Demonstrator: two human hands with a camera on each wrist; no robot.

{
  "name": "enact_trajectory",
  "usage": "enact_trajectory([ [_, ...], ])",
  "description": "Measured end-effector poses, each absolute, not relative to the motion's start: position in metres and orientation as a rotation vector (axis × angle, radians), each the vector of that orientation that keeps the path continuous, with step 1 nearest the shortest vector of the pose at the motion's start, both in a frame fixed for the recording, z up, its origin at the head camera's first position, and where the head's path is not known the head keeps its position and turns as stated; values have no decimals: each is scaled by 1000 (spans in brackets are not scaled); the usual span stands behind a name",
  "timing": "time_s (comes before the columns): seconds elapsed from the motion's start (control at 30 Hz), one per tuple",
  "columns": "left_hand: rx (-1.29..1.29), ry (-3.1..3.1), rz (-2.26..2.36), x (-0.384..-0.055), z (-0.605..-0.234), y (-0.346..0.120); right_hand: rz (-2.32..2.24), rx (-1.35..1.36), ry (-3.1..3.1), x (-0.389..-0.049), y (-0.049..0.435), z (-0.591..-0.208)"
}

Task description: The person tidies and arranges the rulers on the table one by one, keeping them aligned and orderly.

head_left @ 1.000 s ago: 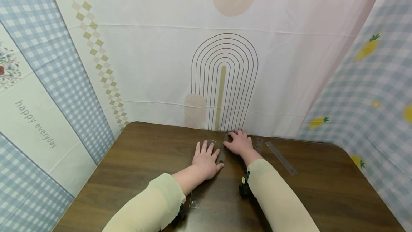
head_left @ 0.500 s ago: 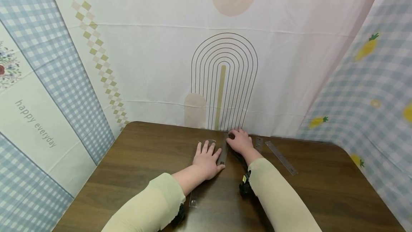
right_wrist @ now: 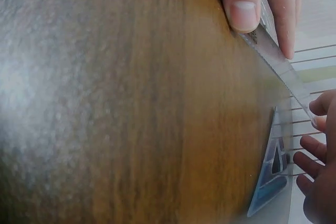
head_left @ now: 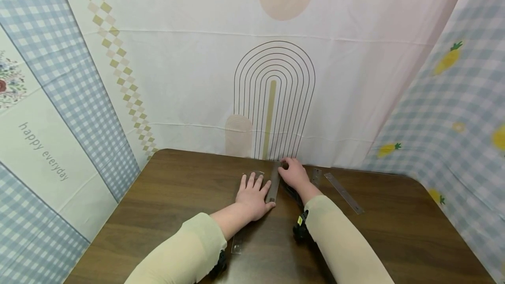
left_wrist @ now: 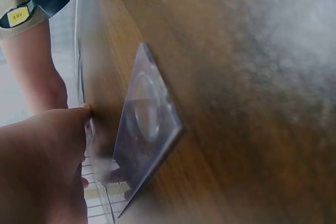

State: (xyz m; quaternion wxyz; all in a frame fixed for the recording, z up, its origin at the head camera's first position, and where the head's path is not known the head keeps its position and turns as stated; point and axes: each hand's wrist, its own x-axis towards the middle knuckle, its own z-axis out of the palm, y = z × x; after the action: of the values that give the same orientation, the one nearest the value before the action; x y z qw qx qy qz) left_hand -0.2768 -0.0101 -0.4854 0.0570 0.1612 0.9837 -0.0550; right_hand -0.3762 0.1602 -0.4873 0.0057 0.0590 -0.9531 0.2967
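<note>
My left hand (head_left: pixel 252 196) lies spread on the table, thumb beside the near end of a clear ruler (head_left: pixel 274 183). In the right wrist view its thumb presses that ruler's (right_wrist: pixel 278 64) near end. My right hand (head_left: pixel 295 175) has its thumb and index finger curled at the ruler's far end; in the right wrist view, the right hand (right_wrist: pixel 320 161) pinches that end. A second clear strip (head_left: pixel 237 244) runs beneath the left hand and forearm, mostly hidden; the left wrist view shows its end with a round hole, the clear strip (left_wrist: pixel 147 114) close up.
Right of my right wrist lies a clear piece (head_left: pixel 317 176), partly covered. Farther right is another clear ruler (head_left: pixel 345 193), slanted. The right wrist view shows a clear set square (right_wrist: pixel 270 182) near the back. A patterned cloth (head_left: pixel 189 78) hangs behind the wooden table (head_left: pixel 177 187).
My right thumb has slid a little to the right along the ruler's far end, baring more of the ruler. The left hand stays almost in place.
</note>
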Motion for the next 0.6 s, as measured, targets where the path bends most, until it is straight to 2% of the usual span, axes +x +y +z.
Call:
enact_trajectory([
  [0.6,478,3002,-141,-280,-491,-11,1165,112,-2834,-372,155,-483],
])
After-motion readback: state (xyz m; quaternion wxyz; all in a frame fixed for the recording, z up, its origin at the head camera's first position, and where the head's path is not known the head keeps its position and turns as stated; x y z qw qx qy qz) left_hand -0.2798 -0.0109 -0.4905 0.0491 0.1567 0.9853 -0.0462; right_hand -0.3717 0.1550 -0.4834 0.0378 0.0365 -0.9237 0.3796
